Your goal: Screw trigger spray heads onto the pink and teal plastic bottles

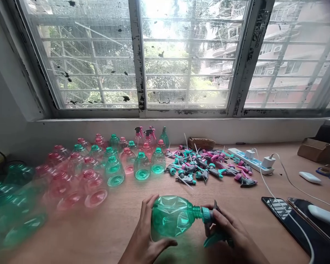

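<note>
A clear green plastic bottle [172, 216] lies on its side in the air above the table, its neck pointing right. My left hand [147, 233] is wrapped round the bottle's base end, thumb below it. In my right hand [231, 229] is a spray trigger head [216, 236], black with a teal collar and lever. The fingers grip it near the collar, which sits at the mouth of the bottle's neck. Whether the threads are engaged I cannot tell. My palm covers part of the trigger head.
Green and pink bottles [92, 183] stand at the left and back. Loose trigger heads [203, 161] are heaped behind my hands. A power strip [250, 161] with white cables, a phone [282, 216], a white mouse-like object [309, 177] and a cardboard box [313, 148] are at right.
</note>
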{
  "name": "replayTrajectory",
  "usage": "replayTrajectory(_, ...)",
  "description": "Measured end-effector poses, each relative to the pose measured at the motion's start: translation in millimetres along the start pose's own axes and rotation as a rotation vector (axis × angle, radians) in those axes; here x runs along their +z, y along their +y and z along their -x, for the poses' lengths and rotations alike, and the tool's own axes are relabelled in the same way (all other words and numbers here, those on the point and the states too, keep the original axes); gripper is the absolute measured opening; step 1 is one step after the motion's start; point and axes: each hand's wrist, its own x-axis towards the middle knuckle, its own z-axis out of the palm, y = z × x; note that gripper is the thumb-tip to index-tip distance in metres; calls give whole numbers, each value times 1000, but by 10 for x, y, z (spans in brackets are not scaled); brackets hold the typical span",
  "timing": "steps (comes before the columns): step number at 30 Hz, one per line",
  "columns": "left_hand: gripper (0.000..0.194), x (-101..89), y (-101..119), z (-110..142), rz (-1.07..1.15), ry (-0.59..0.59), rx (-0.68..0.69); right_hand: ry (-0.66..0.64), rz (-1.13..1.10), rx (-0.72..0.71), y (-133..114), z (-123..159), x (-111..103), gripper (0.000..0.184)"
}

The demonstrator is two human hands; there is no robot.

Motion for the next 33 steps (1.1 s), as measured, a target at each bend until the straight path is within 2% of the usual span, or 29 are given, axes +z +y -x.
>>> replayTrajectory(4,97,-13,52,-19,183,-112,-138,-28,-77,36,55,-51,0,47)
replayTrajectory(7,102,32,61,-32,401,-161,-174,-39,-76,67,93,-52,-21,46)
replayTrajectory(12,103,100,64,-40,471,-49,-264,0,-20,67,118,-35,-41,43)
replayTrajectory(15,103,93,56,-1,343,-27,-168,-7,11,68,159,-35,-67,46)
replayTrajectory(18,104,60,56,44,136,-79,-96,-12,39,47,173,-36,-90,50)
replayTrajectory(20,102,41,58,59,96,-101,-88,-13,59,40,146,-31,-90,48)
replayTrajectory(24,90,50,27,63,178,-122,-90,-58,53,69,54,-9,-55,42)
replayTrajectory(27,102,100,-34,71,281,-141,-80,-52,55,46,13,5,-23,42)
replayTrajectory(30,114,139,-75,74,445,-104,-99,-18,54,33,11,8,-1,43)
replayTrajectory(33,109,115,-63,48,515,-131,-153,-15,42,26,29,-2,4,43)
